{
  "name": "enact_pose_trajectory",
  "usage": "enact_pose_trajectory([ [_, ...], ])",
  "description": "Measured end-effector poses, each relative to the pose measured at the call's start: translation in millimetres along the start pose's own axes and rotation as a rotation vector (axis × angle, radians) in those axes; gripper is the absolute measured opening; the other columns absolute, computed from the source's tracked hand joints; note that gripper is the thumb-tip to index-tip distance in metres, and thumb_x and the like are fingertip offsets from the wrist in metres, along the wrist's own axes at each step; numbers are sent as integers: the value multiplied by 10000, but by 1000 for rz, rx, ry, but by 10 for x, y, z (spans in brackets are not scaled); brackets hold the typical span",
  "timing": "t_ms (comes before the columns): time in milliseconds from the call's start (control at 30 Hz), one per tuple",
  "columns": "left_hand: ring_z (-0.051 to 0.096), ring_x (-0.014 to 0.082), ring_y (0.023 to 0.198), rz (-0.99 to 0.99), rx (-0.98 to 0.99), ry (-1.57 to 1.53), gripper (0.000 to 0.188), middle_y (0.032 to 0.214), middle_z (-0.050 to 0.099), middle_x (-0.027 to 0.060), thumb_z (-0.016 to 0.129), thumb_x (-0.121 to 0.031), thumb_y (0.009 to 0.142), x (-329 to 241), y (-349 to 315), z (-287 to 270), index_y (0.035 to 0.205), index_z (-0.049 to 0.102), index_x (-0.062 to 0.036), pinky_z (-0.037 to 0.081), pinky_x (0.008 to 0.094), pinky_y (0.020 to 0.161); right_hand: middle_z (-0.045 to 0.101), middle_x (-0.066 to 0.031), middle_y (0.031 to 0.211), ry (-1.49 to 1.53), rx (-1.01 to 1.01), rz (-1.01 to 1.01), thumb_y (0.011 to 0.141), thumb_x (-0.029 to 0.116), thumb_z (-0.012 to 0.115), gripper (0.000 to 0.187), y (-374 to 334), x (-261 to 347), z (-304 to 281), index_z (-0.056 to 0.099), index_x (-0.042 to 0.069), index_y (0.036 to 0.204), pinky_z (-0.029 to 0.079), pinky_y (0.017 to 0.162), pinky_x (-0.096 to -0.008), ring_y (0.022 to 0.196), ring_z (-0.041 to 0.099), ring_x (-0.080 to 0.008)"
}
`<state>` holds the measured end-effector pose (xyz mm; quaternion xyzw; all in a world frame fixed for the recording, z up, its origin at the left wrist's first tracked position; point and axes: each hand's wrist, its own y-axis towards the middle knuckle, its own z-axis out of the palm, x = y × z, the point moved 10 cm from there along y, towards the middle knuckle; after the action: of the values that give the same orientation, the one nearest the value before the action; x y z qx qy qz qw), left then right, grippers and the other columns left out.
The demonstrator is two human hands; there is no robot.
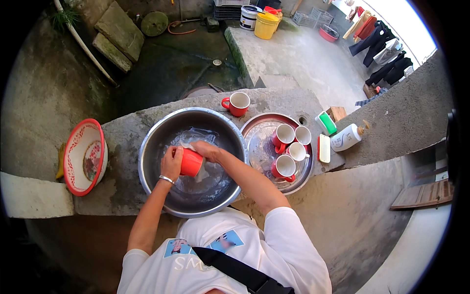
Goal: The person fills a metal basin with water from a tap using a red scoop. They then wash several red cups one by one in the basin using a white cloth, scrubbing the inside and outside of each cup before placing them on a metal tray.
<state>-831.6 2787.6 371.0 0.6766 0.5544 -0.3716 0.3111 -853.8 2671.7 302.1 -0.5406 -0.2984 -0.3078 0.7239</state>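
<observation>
Over the large metal basin (147, 174), my left hand (171, 164) is closed around a red mug (191, 163), which is tilted with its base toward me. My right hand (205, 151) is at the mug's far end, fingers bent around a pale cloth (187, 145) pressed to its rim; the mug's mouth is hidden. Soapy water (198, 134) lies in the basin. Another red mug (239, 104) with a white inside stands on the ledge beyond the basin. Several more mugs (284, 168), red and white, are grouped upright on a round metal tray (255, 128) at the right.
A white enamel basin with a red rim (68, 164) leans at the left. Right of the tray are a green-and-white brush (327, 123), a red-and-white brush (323, 148) and a white pump bottle (345, 137). The concrete ledge (120, 147) drops to a wet floor beyond.
</observation>
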Motion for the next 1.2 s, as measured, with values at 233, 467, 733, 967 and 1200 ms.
enact_pose_trajectory([
  [233,603,320,836,-182,102,-134,513,873,633,209,393,-444,910,577,181,72,897,634,10,430,375,742,533,-196,1015,-1090,-615,-1067,796,264,520,465,-1059,616,613,441,-5,1167,455,754,-431,891,539,-357],
  [467,599,342,858,30,97,-88,440,887,618,231,363,-350,926,520,187,126,976,612,10,425,408,756,539,-222,991,-913,-237,-647,864,257,440,352,-531,534,391,473,2,1104,426,793,-465,920,530,-396],
  [733,609,248,706,5,92,-242,351,744,607,157,430,-299,885,-54,118,-104,811,588,5,445,392,653,612,-64,1036,321,276,-135,910,368,436,352,-161,100,294,578,93,1078,464,822,-328,906,601,-170],
  [967,633,230,761,-600,-156,-1037,453,871,632,105,461,-450,839,515,-32,148,947,578,-26,502,367,661,585,-133,1105,182,-384,-441,900,420,437,461,-82,-47,-35,531,27,1122,411,859,-340,990,553,-238],
  [1200,605,196,822,-397,-14,-791,487,944,594,87,514,-502,818,460,-42,173,1081,522,-93,511,348,701,615,-85,984,221,-297,-429,796,127,617,314,-139,0,-101,553,45,1093,466,735,-283,864,586,-159],
])
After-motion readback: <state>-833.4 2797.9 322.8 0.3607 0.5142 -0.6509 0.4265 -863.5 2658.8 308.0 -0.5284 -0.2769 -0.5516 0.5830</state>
